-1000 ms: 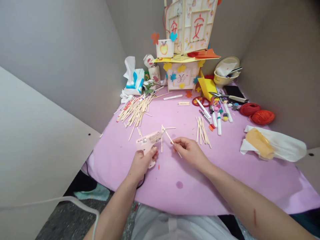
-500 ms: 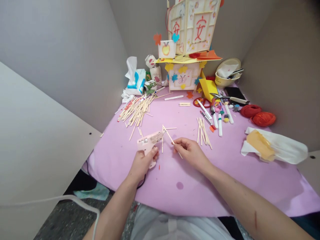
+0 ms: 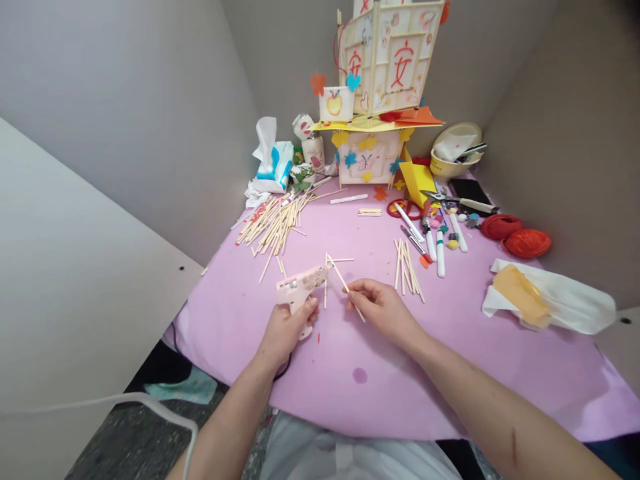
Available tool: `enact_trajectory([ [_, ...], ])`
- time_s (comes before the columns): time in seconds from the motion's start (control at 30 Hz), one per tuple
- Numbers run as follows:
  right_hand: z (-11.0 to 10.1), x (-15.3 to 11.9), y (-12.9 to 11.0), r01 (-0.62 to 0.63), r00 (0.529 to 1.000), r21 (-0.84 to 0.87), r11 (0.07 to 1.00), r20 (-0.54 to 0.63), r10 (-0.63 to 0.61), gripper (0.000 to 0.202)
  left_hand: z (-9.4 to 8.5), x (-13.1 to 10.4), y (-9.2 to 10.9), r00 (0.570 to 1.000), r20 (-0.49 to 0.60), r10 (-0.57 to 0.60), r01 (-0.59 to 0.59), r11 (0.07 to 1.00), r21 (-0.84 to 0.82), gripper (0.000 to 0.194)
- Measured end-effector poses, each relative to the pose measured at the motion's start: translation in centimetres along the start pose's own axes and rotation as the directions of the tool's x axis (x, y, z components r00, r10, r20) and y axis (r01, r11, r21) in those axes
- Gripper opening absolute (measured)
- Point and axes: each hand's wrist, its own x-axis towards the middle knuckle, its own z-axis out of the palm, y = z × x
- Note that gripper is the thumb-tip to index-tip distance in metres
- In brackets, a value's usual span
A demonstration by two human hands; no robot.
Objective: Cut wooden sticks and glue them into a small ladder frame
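My left hand (image 3: 290,328) is wrapped round the handle of a pink hot glue gun (image 3: 300,285), whose nozzle points right. Between the thumb and fingers of my right hand (image 3: 376,305) is a thin wooden stick (image 3: 339,272), slanting up to the left. The glue gun's nozzle is at this stick's upper part; whether they touch I cannot tell. Close by, a second stick (image 3: 325,293) lies upright in view on the cloth, and another stick (image 3: 343,259) lies crosswise near its top.
A purple cloth (image 3: 320,393) covers the table. Loose sticks (image 3: 280,220) are heaped at left, with a smaller group (image 3: 407,270) at right. A decorated paper-and-stick lantern tower (image 3: 370,153) stands behind. Markers (image 3: 441,253), pliers (image 3: 463,201) and red yarn (image 3: 527,243) lie at right.
The view has shifted very slightly. Both hands keep their grips, and the glue gun and slanted stick stay in nearly the same place.
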Motion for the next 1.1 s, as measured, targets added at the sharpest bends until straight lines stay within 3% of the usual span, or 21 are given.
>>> enact_trajectory([
  [0.47,-0.3,-0.5,-1.1,-0.015,1.0,0.054,0.998,0.005,0.015,0.022,-0.2,0.1,-0.7,0.999,-0.027,0.026,-0.027,0.998,-0.051,0.035],
  [0.57,-0.6,-0.6,-1.1,-0.015,0.999,0.02,1.0,-0.032,0.016,0.024,-1.8,0.1,-0.8,0.991,-0.117,0.067,-0.068,0.998,-0.006,0.036],
  [0.63,-0.8,-0.5,-1.1,-0.02,0.997,-0.014,1.0,-0.071,0.019,0.025,-4.1,0.3,-0.6,0.968,-0.218,0.122,-0.093,0.986,0.139,0.041],
  [0.7,-1.1,-0.4,-1.0,-0.03,0.993,-0.042,0.999,-0.112,0.025,0.025,-6.9,0.8,-0.3,0.917,-0.329,0.224,-0.082,0.915,0.396,0.043],
  [0.77,-1.4,-0.3,-0.7,-0.035,0.988,-0.086,0.996,-0.155,0.021,0.025,-9.8,1.5,0.0,0.84,-0.41,0.355,0.012,0.743,0.669,0.04],
  [0.87,-1.8,0.1,-0.4,-0.027,0.975,-0.202,0.979,-0.221,-0.019,0.023,-12.9,2.9,-0.1,0.863,-0.347,0.366,0.15,0.471,0.869,0.041],
  [0.93,-2.1,0.3,-0.3,-0.03,0.963,-0.3,0.953,-0.264,-0.053,0.022,-13.8,3.7,-0.3,0.874,-0.346,0.34,0.212,0.373,0.903,0.045],
  [1.0,-2.4,0.5,-0.4,-0.041,0.952,-0.388,0.921,-0.296,-0.082,0.02,-14.0,4.4,-0.7,0.883,-0.351,0.311,0.241,0.339,0.909,0.049],
  [1.1,-2.7,0.7,-0.6,-0.049,0.944,-0.462,0.886,-0.31,-0.11,0.018,-14.0,4.8,-1.0,0.892,-0.348,0.288,0.235,0.361,0.902,0.055],
])
